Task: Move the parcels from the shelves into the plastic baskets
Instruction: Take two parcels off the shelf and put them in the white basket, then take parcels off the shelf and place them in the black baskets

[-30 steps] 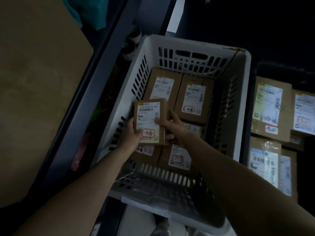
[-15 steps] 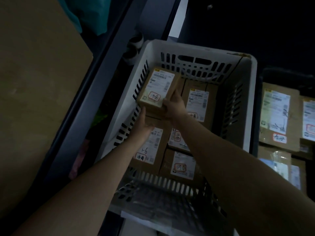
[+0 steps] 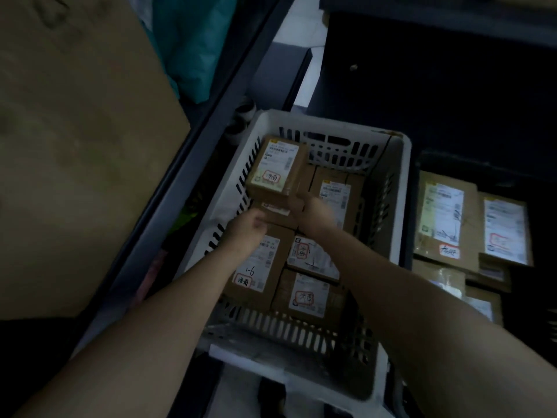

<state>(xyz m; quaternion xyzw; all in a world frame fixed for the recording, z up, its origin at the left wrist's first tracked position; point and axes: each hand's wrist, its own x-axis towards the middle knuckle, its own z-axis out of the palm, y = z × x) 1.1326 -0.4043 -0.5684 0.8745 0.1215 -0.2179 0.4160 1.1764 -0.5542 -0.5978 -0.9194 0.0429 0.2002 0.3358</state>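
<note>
A white slotted plastic basket (image 3: pixel 404 188) stands in the middle, holding several brown cardboard parcels with white labels. A small labelled parcel (image 3: pixel 275 168) lies tilted on top of the others at the basket's far left corner. My right hand (image 3: pixel 306 205) grips that parcel's near right corner. My left hand (image 3: pixel 247 229) sits just below the parcel's near edge with its fingers loosely curled and nothing visibly in them. Both forearms reach in over the basket's near rim.
More labelled parcels (image 3: pixel 443 218) lie in a dark bin to the right of the basket. A large brown cardboard sheet (image 3: pixel 75 146) fills the left side. A dark metal rail (image 3: pixel 180 182) runs diagonally beside the basket. A teal bag (image 3: pixel 193 40) sits at the top.
The small parcel went from the basket's middle to its far left corner and came down onto the stack. My left hand has slipped off it; my right hand still holds it.
</note>
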